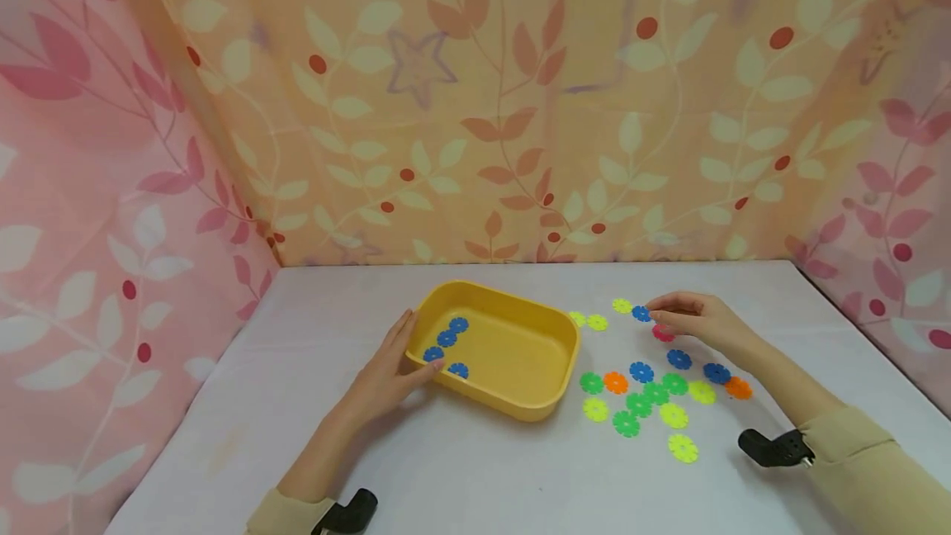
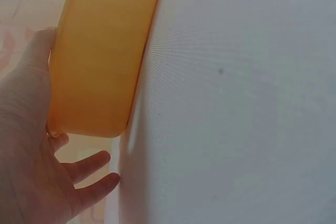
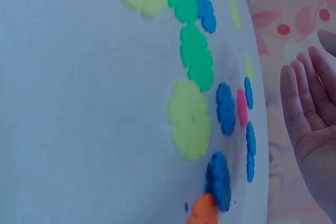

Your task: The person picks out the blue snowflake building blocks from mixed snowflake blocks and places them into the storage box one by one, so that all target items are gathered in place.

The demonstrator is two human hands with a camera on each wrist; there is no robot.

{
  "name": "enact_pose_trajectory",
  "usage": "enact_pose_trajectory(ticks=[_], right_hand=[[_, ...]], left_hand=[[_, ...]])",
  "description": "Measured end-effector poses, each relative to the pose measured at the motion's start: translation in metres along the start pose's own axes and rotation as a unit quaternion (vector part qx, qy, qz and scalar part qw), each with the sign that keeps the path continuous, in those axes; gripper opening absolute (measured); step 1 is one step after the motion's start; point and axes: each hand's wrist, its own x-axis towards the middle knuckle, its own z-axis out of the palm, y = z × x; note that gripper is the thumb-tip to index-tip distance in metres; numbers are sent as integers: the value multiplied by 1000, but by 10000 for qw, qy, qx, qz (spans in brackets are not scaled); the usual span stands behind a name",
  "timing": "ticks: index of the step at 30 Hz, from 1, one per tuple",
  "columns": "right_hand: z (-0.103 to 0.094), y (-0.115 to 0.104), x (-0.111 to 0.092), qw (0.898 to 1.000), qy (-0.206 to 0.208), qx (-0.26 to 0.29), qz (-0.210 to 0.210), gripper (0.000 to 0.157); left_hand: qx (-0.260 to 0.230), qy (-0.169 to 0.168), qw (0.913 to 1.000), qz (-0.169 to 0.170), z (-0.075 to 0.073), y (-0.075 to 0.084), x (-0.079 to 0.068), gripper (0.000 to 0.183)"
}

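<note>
A yellow plastic basin (image 1: 513,353) sits on the white table, with several blue flower-shaped discs (image 1: 447,338) at its left end. My left hand (image 1: 388,366) holds the basin's near left corner, thumb over the front rim and fingers along the left outer wall. In the left wrist view, some fingers of the left hand (image 2: 47,145) spread free below the basin (image 2: 100,61). My right hand (image 1: 702,320) hovers over the far discs, palm down, fingertips beside a blue disc (image 1: 641,314) and above a pink disc (image 1: 663,333). Nothing shows in the right hand (image 3: 315,114).
Right of the basin lie scattered discs: green (image 1: 639,404), yellow (image 1: 683,448), orange (image 1: 739,388) and blue (image 1: 679,359), some overlapping. A patterned curtain (image 1: 505,106) stands behind the table (image 1: 475,477) and along both sides.
</note>
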Motion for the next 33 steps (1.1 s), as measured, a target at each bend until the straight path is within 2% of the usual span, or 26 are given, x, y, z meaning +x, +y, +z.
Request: enact_pose_trajectory(ticks=[8,18,23,33], right_hand=[[-15,29,-19,9991,197,-207,303,55],[-30,53,-14,9951,523,-628,558,59],[-31,57,-8,9906,709,-963,656,57],[-26,55,2,9848,748,-1526,357,52]], left_hand=[[-27,11,10000,31,-1,1,0,95],[-3,-3,10000,56,-1,2,-1,96],[-13,-8,10000,14,0,3,-1,96],[-14,18,10000,54,-1,2,-1,98]])
